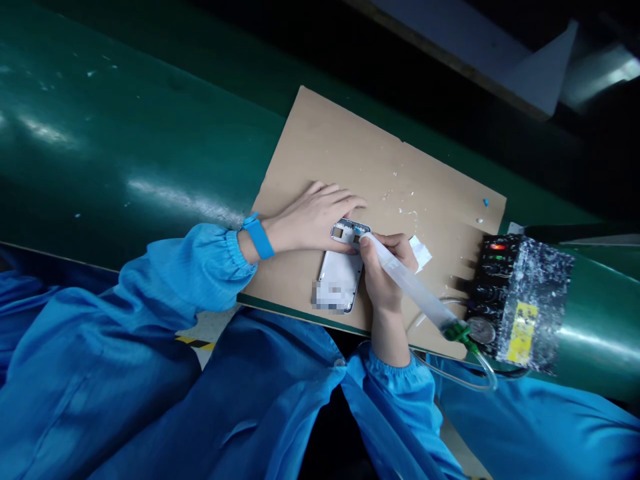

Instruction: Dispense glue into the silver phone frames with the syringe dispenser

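Observation:
A white phone housing (341, 273) lies on a brown cardboard sheet (350, 153). My left hand (313, 217), with a blue wristband (258, 235) at the wrist, rests flat on the housing's top end, fingers stretched out and together. My right hand (386, 267) is wrapped round a clear dispensing syringe (407, 283). The syringe tip touches the housing's upper edge near the camera cut-outs (350, 231). A green fitting (457, 331) at the syringe's rear joins a clear hose (483, 370).
A black dispenser box (520, 300) with lit red and green lamps stands at the cardboard's right end, spattered with white flecks. A small white scrap (420, 253) lies beside my right hand. The cardboard sits on a dark green belt (125, 153). Blue smock sleeves fill the foreground.

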A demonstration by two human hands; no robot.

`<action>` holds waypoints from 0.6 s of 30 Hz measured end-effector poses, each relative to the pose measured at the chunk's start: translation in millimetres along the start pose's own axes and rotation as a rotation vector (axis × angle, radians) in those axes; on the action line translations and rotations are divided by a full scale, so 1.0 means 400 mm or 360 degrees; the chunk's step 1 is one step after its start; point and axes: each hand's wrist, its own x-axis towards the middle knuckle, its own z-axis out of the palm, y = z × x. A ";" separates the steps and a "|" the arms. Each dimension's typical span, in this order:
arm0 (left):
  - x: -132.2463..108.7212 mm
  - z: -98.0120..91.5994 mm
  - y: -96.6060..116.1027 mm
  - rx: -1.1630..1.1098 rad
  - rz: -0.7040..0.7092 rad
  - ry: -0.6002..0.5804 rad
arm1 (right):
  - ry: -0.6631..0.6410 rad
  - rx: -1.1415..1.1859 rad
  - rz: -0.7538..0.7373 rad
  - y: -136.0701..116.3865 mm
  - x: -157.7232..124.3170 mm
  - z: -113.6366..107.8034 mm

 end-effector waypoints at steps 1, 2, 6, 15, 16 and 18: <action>0.000 0.000 0.000 0.0007 0.0003 -0.0004 | 0.0010 -0.0005 -0.0002 0.000 0.000 0.000; 0.000 0.000 0.000 0.0012 0.0005 -0.0007 | 0.0018 -0.0011 -0.0003 0.000 0.000 0.000; 0.000 0.001 0.000 0.0005 0.0003 -0.0006 | 0.0011 -0.0006 -0.0004 0.001 0.001 -0.001; 0.000 0.000 0.000 0.0006 0.0006 -0.0004 | 0.0027 0.0017 -0.0036 0.000 0.003 0.000; 0.000 0.000 0.001 0.0008 0.0007 -0.0005 | 0.0034 0.0010 -0.0039 0.000 0.004 0.001; -0.001 0.000 0.000 0.0011 0.0011 -0.0004 | 0.0040 0.0000 -0.0036 -0.001 0.004 0.001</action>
